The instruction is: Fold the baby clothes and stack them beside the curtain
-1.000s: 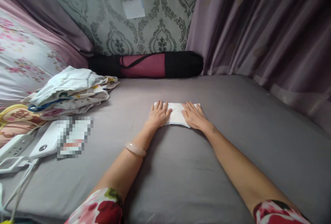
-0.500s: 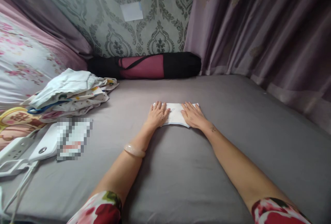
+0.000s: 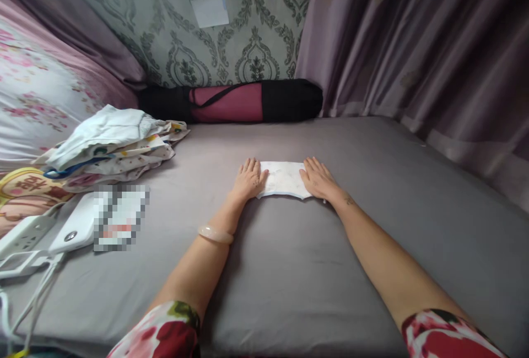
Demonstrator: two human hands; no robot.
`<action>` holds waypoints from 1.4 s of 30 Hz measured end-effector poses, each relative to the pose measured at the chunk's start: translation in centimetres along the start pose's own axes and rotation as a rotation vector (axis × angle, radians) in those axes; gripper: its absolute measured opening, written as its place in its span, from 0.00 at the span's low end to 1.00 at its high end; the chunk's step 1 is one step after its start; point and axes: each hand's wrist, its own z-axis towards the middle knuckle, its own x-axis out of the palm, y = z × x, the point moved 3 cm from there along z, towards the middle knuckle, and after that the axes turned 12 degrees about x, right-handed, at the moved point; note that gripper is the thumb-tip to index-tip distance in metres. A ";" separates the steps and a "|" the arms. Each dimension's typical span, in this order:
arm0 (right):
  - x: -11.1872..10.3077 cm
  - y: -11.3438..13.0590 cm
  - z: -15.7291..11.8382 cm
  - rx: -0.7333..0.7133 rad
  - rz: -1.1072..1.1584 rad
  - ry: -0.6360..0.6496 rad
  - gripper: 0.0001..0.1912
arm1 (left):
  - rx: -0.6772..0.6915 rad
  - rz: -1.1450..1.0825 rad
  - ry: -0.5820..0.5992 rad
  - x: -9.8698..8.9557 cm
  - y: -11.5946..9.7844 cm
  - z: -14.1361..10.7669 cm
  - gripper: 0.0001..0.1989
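Floral sleeves (image 3: 165,333) (red-splashed), a pale bangle (image 3: 215,234) and dark wrist marking (image 3: 349,200) show.

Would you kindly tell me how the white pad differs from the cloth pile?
The white pad lies flat; the taller cloth pile is layered. The left hand and right hand touch the white pad, not the cloth pile. Both things lie on the gray sheet.

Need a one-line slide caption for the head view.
Left hand and right hand rest flat at opposite ends of a white pad on a grey sheet, long bag behind.
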 end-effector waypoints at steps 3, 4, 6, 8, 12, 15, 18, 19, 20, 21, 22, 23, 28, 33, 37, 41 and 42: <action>0.1 0.0 0.1 0.007 0.006 0.004 0.37 | 0.001 -0.019 -0.017 0.0 0.2 0.1 0.30; 0.1 0.0 0.2 0.008 0.006 0.004 0.36 | 0.002 -0.032 -0.029 0.1 0.4 0.1 0.30; -0.1 0.1 0.2 0.007 0.004 0.006 0.36 | 0.005 -0.073 -0.063 0.3 0.7 0.4 0.28; -0.3 0.2 0.2 0.009 0.001 0.015 0.37 | -0.002 -0.125 -0.114 0.4 1.1 0.7 0.25; -1.1 0.4 -0.1 0.005 -0.014 0.050 0.37 | -0.036 -0.242 -0.251 -0.1 1.8 1.1 0.23; -1.8 1.0 -0.3 -0.021 -0.016 0.028 0.37 | -0.052 -0.342 -0.356 -0.9 2.1 1.0 0.22; -1.8 1.6 -0.4 -0.054 -0.001 -0.013 0.37 | -0.099 -0.431 -0.397 -1.5 2.5 0.7 0.22; -1.5 1.7 -0.3 -0.056 0.003 -0.016 0.37 | -0.118 -0.452 -0.401 -1.6 2.6 0.7 0.21; -1.2 1.7 -0.3 -0.056 0.003 -0.015 0.36 | -0.133 -0.468 -0.404 -1.7 2.7 0.6 0.21; -0.9 1.7 -0.2 -0.054 0.002 -0.011 0.36 | -0.144 -0.480 -0.406 -1.7 2.8 0.6 0.21; -0.6 1.6 -0.2 -0.052 -0.001 -0.006 0.35 | -0.152 -0.489 -0.408 -1.7 2.9 0.6 0.20; -0.4 1.6 -0.1 -0.051 -0.004 -0.001 0.35 | -0.157 -0.494 -0.407 -1.8 2.9 0.7 0.20; -0.4 1.4 -0.2 -0.050 -0.015 0.029 0.37 | -0.171 -0.471 -0.395 -1.8 3.1 0.7 0.21; -1.3 2.5 -0.4 -0.037 -0.007 0.036 0.36 | -0.161 -0.485 -0.425 -1.6 3.2 0.7 0.20; -1.6 5.2 -0.7 -0.132 0.028 -0.007 0.35 | -0.183 -0.491 -0.447 -1.4 3.5 0.9 0.20; -0.9 7.4 -0.9 -0.203 0.052 -0.009 0.34 | -0.212 -0.519 -0.484 -1.5 3.9 0.8 0.21; -0.6 7.7 -0.9 -0.200 0.055 -0.006 0.34 | -0.218 -0.537 -0.498 -1.6 4.0 0.8 0.21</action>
